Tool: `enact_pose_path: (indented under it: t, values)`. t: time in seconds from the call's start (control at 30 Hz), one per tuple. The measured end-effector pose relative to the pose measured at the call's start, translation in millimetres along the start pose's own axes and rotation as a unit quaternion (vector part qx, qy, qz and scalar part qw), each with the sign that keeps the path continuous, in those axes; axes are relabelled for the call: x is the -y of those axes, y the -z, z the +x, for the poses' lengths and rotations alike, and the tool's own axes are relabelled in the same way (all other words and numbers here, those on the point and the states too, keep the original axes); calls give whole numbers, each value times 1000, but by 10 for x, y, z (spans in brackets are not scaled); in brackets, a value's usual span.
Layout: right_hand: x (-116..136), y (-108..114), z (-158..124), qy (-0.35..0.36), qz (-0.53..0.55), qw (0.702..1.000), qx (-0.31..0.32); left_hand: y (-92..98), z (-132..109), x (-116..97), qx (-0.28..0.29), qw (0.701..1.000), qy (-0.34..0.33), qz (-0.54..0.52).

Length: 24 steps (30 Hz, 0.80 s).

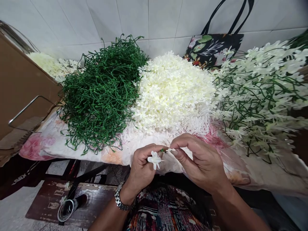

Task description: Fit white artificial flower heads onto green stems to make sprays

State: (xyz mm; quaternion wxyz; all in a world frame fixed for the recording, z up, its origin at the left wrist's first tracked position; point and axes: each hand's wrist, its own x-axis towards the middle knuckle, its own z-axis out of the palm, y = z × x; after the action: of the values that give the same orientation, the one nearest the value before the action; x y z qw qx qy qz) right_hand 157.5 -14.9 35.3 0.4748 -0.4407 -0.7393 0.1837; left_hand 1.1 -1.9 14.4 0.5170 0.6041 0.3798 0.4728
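Note:
My left hand (pixel 143 166) is closed around a green plastic stem, most of it hidden by the fingers. One white artificial flower (pixel 154 159) sticks out beside the thumb, and a green stem tip (pixel 163 150) shows past the forefinger. Thumb and forefinger of my right hand (pixel 201 160) pinch a small white flower (pixel 170 149) right at that tip. Both hands are over the near edge of the cloth-covered table. Beyond them lie a tangled pile of green stems (pixel 101 86) and, to its right, a heap of loose white blossoms (pixel 173 89).
Flowered stems (pixel 262 96) are piled on the right. A floral tote bag (pixel 214 49) leans on the tiled wall (pixel 134 19). At left stand a cardboard box (pixel 26 67) and a bent metal wire (pixel 26 110). A cup (pixel 66 210) sits on a low wooden bench (pixel 101 199).

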Motion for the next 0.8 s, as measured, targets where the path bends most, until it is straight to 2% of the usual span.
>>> enact_pose_path:
  t: [0.17, 0.3, 0.43, 0.53, 0.67, 0.8]
  values:
    - [27, 7, 6, 19, -15, 999, 33, 15, 5, -23, 32, 994, -65, 80]
    - [28, 4, 5, 39, -55, 996, 51, 31, 7, -18, 61, 987, -69, 132]
    - [-28, -44, -17, 43, -65, 996, 48, 22, 33, 17, 55, 984, -71, 154]
    - [-93, -110, -43, 28, -44, 998, 24, -14, 52, 73, 38, 990, -57, 125]
    - [-156, -190, -75, 3, -45, 999, 6, -55, 59, 124, 13, 995, -1, 97]
    - [-195, -238, -94, -30, -40, 999, -2, -58, 65, 130, 8, 995, 32, 91]
